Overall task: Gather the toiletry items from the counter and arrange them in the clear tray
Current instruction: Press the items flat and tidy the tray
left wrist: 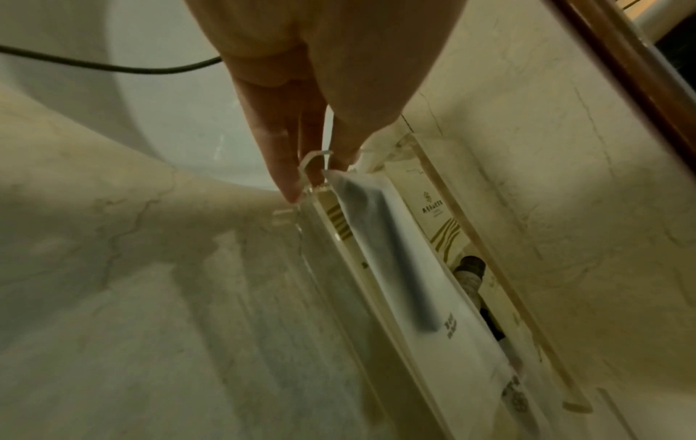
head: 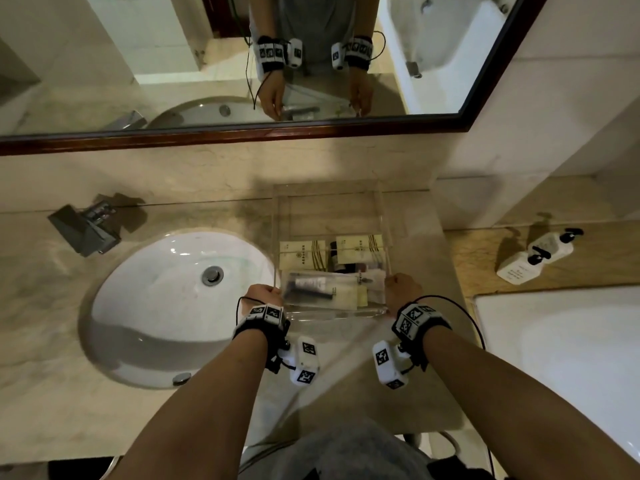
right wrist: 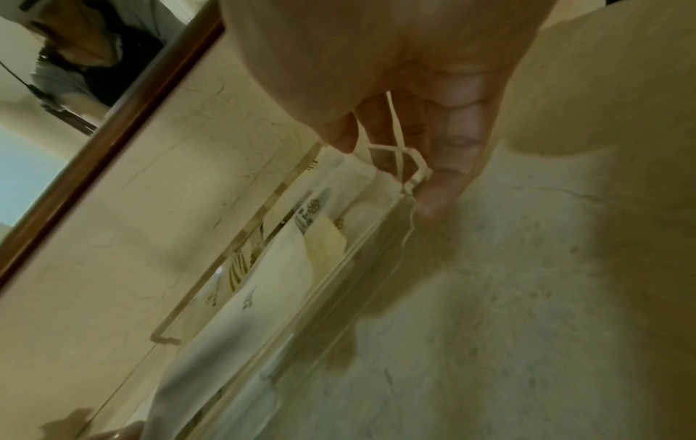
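Observation:
The clear tray (head: 275,237) lies over the beige counter, right of the sink, its far end near the back wall. Inside it are two cream packets (head: 301,254) (head: 360,249), a small dark bottle (head: 333,259) between them, and a clear pouch (head: 318,289) with a dark item at the near end. My left hand (head: 265,294) pinches the near left corner, thumb inside and fingers outside (left wrist: 316,175). At the near right corner my right hand (head: 403,285) pinches the wall in the same way (right wrist: 399,160). Whether the tray's base touches the counter I cannot tell.
A white oval sink (head: 145,341) lies left of the tray, with a chrome tap (head: 86,230) behind it. A dark-framed mirror (head: 242,133) runs along the back wall. On a ledge to the right lie two white pump bottles (head: 536,254), beside a white tub (head: 571,358).

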Demonstrator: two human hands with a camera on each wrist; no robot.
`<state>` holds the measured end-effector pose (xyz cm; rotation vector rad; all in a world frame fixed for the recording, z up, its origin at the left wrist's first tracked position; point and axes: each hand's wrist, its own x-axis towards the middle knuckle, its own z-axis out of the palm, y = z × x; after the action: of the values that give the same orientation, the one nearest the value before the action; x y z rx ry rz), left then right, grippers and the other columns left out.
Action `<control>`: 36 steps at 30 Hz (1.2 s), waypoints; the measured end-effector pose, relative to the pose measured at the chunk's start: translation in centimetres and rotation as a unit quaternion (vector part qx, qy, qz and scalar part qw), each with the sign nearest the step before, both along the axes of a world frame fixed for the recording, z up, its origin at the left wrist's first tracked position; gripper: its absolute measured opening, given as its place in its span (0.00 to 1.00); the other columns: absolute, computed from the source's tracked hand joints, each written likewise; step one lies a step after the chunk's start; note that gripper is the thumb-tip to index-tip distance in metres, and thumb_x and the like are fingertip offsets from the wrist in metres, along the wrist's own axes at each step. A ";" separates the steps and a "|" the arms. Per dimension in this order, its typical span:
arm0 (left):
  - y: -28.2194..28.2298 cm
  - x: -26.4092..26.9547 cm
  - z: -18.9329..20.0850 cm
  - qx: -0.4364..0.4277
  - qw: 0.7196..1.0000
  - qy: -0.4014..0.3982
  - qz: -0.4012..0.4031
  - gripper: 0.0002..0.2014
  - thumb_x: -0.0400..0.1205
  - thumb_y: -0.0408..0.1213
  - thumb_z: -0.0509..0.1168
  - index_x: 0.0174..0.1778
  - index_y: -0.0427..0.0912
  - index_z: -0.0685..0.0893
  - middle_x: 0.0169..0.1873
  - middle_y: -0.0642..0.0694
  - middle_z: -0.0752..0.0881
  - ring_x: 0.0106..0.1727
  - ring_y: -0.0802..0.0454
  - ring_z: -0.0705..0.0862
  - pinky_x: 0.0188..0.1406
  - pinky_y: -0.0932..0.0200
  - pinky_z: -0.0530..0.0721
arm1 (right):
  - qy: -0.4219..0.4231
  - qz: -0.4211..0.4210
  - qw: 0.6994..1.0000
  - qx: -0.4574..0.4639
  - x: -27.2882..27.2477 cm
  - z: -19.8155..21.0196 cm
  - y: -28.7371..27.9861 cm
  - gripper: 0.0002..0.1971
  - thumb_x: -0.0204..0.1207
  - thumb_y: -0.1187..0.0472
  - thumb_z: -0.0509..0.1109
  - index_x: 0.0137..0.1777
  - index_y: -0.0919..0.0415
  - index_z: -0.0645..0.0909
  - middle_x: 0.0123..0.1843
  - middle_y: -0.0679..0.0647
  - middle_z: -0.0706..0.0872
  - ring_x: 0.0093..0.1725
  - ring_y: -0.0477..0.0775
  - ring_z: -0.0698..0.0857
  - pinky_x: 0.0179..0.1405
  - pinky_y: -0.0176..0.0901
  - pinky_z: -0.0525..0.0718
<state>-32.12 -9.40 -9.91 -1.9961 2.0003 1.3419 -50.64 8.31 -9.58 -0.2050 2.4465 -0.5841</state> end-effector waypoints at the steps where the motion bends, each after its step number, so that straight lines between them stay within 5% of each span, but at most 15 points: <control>1: -0.1 -0.1 -0.1 -0.003 1.000 -0.001 0.002 0.14 0.78 0.37 0.63 0.28 0.39 0.86 0.31 0.37 0.89 0.35 0.38 0.88 0.42 0.48 0.91 | 0.000 0.002 1.000 0.002 -0.1 0.0 0.0 0.18 0.84 0.56 0.54 0.54 0.70 0.81 0.53 0.69 0.85 0.42 0.63 0.78 0.41 0.48 0.76; 5: -1.1 -1.0 -0.8 -0.005 1.000 0.006 0.014 0.15 0.76 0.36 0.63 0.23 0.38 0.85 0.29 0.36 0.89 0.34 0.36 0.89 0.40 0.43 0.92 | 0.019 -0.003 1.000 -0.008 -1.1 0.6 -0.6 0.18 0.85 0.58 0.54 0.53 0.71 0.81 0.53 0.69 0.85 0.42 0.63 0.77 0.40 0.46 0.72; 8: -1.8 -1.7 -0.7 -0.002 1.000 0.005 0.003 0.14 0.76 0.38 0.63 0.28 0.36 0.87 0.31 0.34 0.90 0.36 0.35 0.90 0.41 0.42 0.91 | 0.020 0.016 1.000 0.000 -2.0 1.0 -1.4 0.18 0.85 0.59 0.54 0.57 0.72 0.82 0.57 0.69 0.84 0.49 0.66 0.81 0.47 0.50 0.76; 10: -2.2 -2.2 -0.4 -0.003 1.000 0.005 -0.002 0.15 0.77 0.40 0.64 0.31 0.36 0.89 0.31 0.34 0.90 0.36 0.36 0.90 0.44 0.43 0.91 | 0.014 -0.003 1.000 -0.007 -2.5 1.0 -1.9 0.18 0.84 0.59 0.56 0.54 0.72 0.82 0.55 0.70 0.85 0.46 0.66 0.81 0.44 0.49 0.76; 13: -2.7 -2.9 0.1 -0.001 1.000 -0.001 -0.002 0.23 0.75 0.55 0.66 0.30 0.35 0.88 0.30 0.36 0.90 0.35 0.37 0.89 0.44 0.47 0.90 | -0.001 -0.033 0.999 -0.033 -2.7 0.7 -2.5 0.17 0.81 0.54 0.60 0.50 0.70 0.82 0.50 0.67 0.85 0.44 0.64 0.80 0.46 0.51 0.80; 16: -2.5 -3.7 0.5 0.014 0.999 -0.015 -0.031 0.31 0.67 0.68 0.68 0.42 0.38 0.88 0.38 0.36 0.90 0.42 0.37 0.89 0.45 0.50 0.87 | -0.019 -0.040 0.998 -0.040 -2.5 0.3 -2.9 0.25 0.76 0.43 0.66 0.59 0.66 0.81 0.55 0.64 0.86 0.52 0.65 0.84 0.49 0.51 0.84; 19: -2.0 -4.2 1.0 0.030 0.998 -0.031 -0.045 0.40 0.64 0.64 0.76 0.62 0.37 0.79 0.57 0.36 0.86 0.58 0.36 0.85 0.56 0.48 0.84 | -0.012 -0.028 0.999 -0.041 -2.0 0.1 -3.1 0.33 0.70 0.39 0.72 0.63 0.67 0.77 0.59 0.63 0.84 0.55 0.64 0.84 0.52 0.52 0.84; 22: -1.5 -4.6 1.0 0.021 0.997 -0.051 -0.059 0.45 0.63 0.57 0.80 0.70 0.37 0.71 0.67 0.36 0.79 0.67 0.35 0.80 0.63 0.46 0.81 | -0.006 0.019 1.000 -0.016 -1.2 -0.1 -3.4 0.50 0.62 0.35 0.77 0.75 0.68 0.66 0.73 0.65 0.73 0.71 0.65 0.74 0.69 0.54 0.77; 25: -1.3 -5.0 0.9 0.013 0.996 -0.063 -0.061 0.46 0.63 0.54 0.82 0.70 0.37 0.69 0.69 0.34 0.75 0.69 0.34 0.78 0.67 0.45 0.80 | 0.004 0.057 0.998 0.014 -0.8 0.1 -3.6 0.61 0.57 0.34 0.80 0.80 0.69 0.55 0.79 0.65 0.64 0.78 0.64 0.65 0.75 0.51 0.70; 30: -1.6 -5.5 0.7 0.016 0.996 -0.064 -0.058 0.48 0.62 0.53 0.82 0.72 0.37 0.68 0.71 0.33 0.74 0.71 0.33 0.76 0.69 0.42 0.78 | 0.011 0.055 0.998 0.030 -0.2 0.2 -4.0 0.64 0.59 0.37 0.80 0.82 0.70 0.46 0.82 0.67 0.56 0.81 0.65 0.60 0.79 0.51 0.66; 36: -1.8 -5.9 1.0 0.014 0.996 -0.067 -0.049 0.47 0.62 0.52 0.82 0.72 0.36 0.68 0.70 0.33 0.74 0.71 0.34 0.76 0.70 0.41 0.78 | 0.024 0.031 0.999 0.030 -0.1 0.5 -4.6 0.63 0.60 0.34 0.78 0.81 0.72 0.47 0.81 0.69 0.57 0.80 0.65 0.62 0.77 0.52 0.68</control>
<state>-38.03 -11.16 -8.87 -1.8945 1.9799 1.1760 -50.70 3.74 -9.08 -0.2722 2.4911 -0.4822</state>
